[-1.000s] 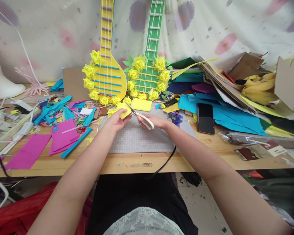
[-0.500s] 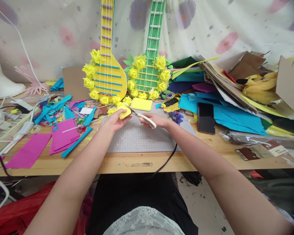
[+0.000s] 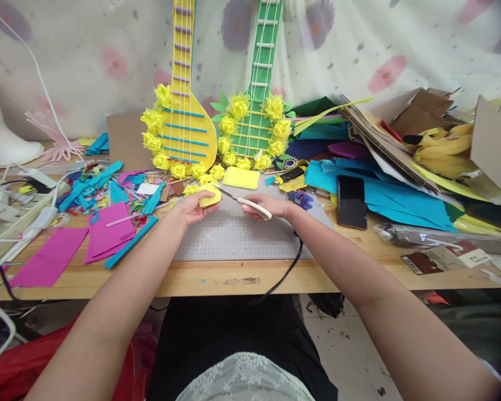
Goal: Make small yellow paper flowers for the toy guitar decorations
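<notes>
My left hand (image 3: 195, 207) pinches a small piece of yellow paper (image 3: 211, 196) with a rounded edge, above the grey cutting mat (image 3: 234, 242). Scissors (image 3: 255, 207) with white handles are gripped in my right hand (image 3: 267, 205). Their blades point left, and the tip lies at the upper right edge of the yellow paper. Just behind the hands is a flat yellow paper stack (image 3: 241, 178). Two craft string instruments stand at the back: a yellow one (image 3: 192, 131) and a green one (image 3: 253, 128), both trimmed with yellow paper flowers.
Blue and pink scraps (image 3: 87, 186) and magenta sheets (image 3: 111, 231) lie to the left. On the right are a phone (image 3: 351, 201), blue paper (image 3: 401, 195) and stacked cardboard (image 3: 384, 145). A purple glue gun (image 3: 299, 199) rests behind my right wrist, its black cord running over the front edge.
The scissors and my right hand have shifted slightly right. My left hand has moved a little left and down with the yellow paper, which is turned to show more of its face.
</notes>
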The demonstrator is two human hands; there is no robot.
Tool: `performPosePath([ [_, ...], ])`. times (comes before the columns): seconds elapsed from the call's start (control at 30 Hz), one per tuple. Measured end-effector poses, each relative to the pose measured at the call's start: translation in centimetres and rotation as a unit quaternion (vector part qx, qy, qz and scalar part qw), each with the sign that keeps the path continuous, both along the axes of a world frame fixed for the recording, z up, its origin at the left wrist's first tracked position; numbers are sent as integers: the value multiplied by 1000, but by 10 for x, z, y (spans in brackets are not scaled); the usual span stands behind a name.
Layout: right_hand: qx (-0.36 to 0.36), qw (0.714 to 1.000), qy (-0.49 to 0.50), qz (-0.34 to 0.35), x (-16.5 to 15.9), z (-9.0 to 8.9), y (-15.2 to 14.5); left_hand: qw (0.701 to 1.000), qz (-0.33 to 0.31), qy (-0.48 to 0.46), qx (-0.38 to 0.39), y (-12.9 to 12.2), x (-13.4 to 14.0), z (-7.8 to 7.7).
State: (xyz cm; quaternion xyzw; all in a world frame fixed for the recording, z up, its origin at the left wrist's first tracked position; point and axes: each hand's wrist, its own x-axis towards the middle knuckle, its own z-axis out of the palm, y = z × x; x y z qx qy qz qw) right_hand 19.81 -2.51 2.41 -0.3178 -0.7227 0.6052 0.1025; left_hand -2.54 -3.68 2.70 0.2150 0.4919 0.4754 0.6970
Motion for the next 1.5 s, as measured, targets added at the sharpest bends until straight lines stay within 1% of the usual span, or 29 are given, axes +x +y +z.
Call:
performPosePath([
  [0.33, -8, 1000, 8, 16, -5, 1, -1, 999, -35, 33, -13, -2, 2, 3],
  [0.53, -7, 1000, -8, -8, -2, -1, 1, 999, -34, 39, -16, -4, 3, 4],
  [0.67, -19, 1000, -5, -23, -2, -4, 2, 998, -30, 40, -29, -3, 3, 5],
  [0.87, -22, 999, -8, -44, -2, -6, 4, 997, -50, 51, -21, -3, 2, 2],
  [0.93, -16, 997, 11, -70, -6, -4, 1, 997, -59, 50, -2, -4, 3, 2],
  [1.03, 0, 990, 65, -127, -16, 2, -4, 996, -53, 46, 45, -6, 6, 0],
  [1.1, 9, 980, 101, -173, -25, 3, -6, 995, -50, 46, 70, -5, 8, -1],
  [1.17, 21, 965, 117, -232, -34, 2, -6, 994, -54, 42, 82, -5, 9, -3],
  [1.27, 11, 943, 151, -298, -47, -1, -4, 995, -42, 30, 83, -4, 12, -3],
  [1.4, -1, 920, 184, -346, -60, -3, -4, 998, -2, 21, 64, -4, 15, -1],
  [1.5, 14, 907, 186, -377, -67, -5, -3, 998, 9, 11, 64, -4, 16, -3],
])
